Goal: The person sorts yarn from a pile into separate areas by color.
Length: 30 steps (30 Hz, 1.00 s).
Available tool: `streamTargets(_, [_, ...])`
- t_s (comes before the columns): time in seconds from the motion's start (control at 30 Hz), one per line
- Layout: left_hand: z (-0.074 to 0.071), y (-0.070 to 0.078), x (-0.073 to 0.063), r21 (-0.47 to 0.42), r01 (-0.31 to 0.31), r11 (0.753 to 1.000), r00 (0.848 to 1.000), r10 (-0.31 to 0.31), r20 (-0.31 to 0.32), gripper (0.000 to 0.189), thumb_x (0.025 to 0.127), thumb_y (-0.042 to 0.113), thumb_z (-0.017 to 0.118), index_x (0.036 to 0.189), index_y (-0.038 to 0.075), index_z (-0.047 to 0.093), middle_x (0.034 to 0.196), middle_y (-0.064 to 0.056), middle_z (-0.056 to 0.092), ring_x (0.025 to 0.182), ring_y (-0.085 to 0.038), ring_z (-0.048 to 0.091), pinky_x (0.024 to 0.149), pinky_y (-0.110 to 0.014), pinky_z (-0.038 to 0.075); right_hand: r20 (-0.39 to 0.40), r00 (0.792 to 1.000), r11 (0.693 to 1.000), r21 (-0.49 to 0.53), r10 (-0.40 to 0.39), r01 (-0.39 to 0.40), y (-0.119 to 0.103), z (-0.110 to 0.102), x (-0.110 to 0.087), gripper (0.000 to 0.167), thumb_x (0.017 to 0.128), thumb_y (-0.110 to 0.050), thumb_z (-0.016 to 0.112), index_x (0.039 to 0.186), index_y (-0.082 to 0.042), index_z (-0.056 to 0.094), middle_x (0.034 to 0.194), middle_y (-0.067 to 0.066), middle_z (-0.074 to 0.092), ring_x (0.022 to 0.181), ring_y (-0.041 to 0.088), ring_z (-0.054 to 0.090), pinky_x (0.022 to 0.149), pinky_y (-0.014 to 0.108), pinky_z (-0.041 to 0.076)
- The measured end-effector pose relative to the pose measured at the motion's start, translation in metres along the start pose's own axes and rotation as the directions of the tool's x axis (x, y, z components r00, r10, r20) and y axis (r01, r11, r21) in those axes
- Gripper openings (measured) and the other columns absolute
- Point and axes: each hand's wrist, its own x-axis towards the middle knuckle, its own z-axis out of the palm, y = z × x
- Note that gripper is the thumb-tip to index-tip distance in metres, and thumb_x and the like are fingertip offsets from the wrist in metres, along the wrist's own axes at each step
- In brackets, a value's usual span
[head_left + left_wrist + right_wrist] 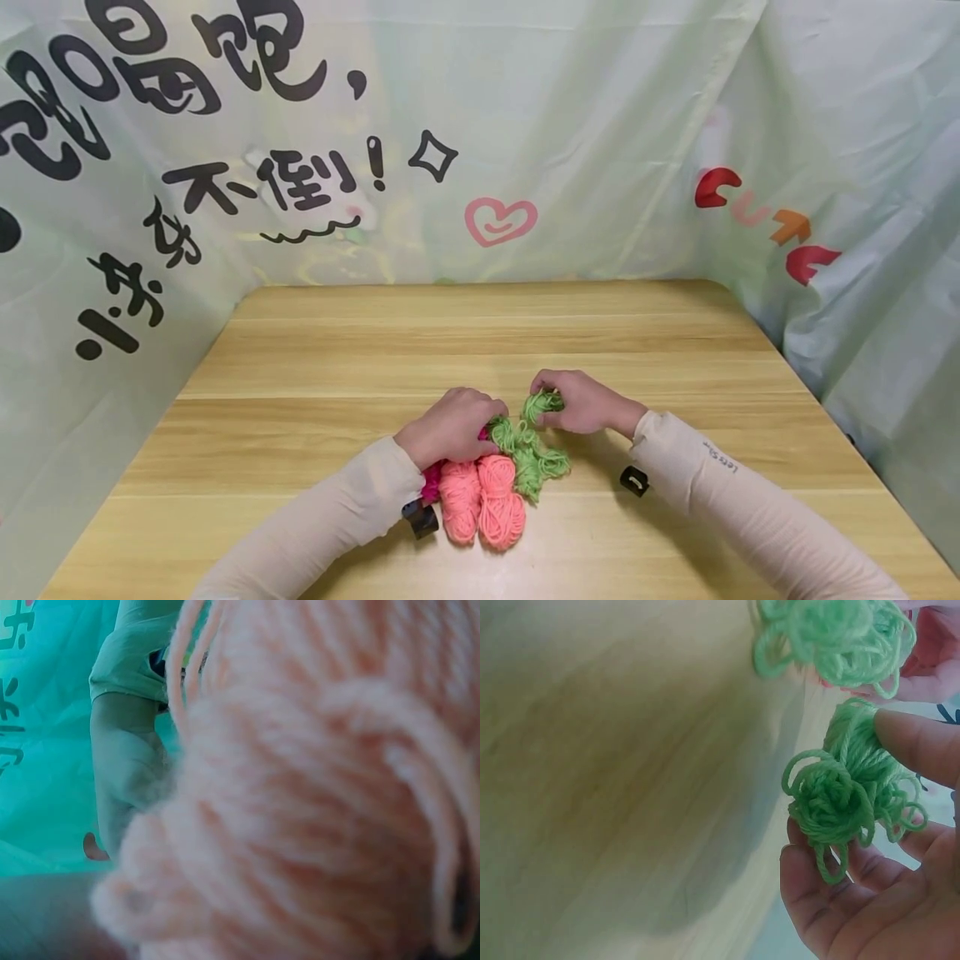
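My right hand (588, 402) pinches a small green yarn skein (840, 787) between thumb and fingers, its loops hanging loose, at the right of the pile. Beside it, my left hand (457, 425) curls over a magenta yarn skein (431, 483), mostly hidden under the palm. Its fingertips and thumb hold the edge of another green skein (504, 433). More green yarn (536, 471) lies just right of that. Two coral yarn skeins (460, 500) lie side by side nearer me. Coral yarn (300, 825) fills most of the left wrist view.
A wood-grain table (337, 333) carries the yarn near its front middle. Printed cloth (600, 150) hangs behind it and along both sides. Black wrist cameras (634, 481) sit under each sleeve.
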Motion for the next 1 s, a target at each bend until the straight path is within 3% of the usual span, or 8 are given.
streamTargets(0.53, [0.0, 0.002, 0.001, 0.0, -0.001, 1.0, 1.0, 0.001, 0.024, 0.041, 0.084, 0.029, 0.076, 0.12, 0.014, 0.065, 0.107, -0.001, 0.068, 0.101, -0.02, 0.063, 0.097, -0.047, 0.042, -0.025, 1.0, 1.0, -0.027, 0.013, -0.013, 0.006, -0.012, 0.001, 0.026, 0.084, -0.017, 0.075, 0.105, -0.009, 0.061, 0.094, 0.001, 0.063, 0.088, 0.018, 0.059, 0.081, 0.041, 0.05])
streamTargets(1.0, [-0.001, 0.003, 0.003, -0.003, 0.028, 1.0, 0.998, -0.028, 0.061, 0.044, 0.085, 0.032, 0.075, 0.124, 0.016, 0.063, 0.113, -0.002, 0.067, 0.107, -0.022, 0.06, 0.099, -0.049, 0.039, -0.039, 0.998, 0.998, -0.044, 0.043, -0.045, 0.007, -0.021, 0.0, 0.032, 0.083, -0.019, 0.075, 0.109, -0.006, 0.061, 0.103, 0.01, 0.065, 0.099, 0.03, 0.061, 0.089, 0.049, 0.048])
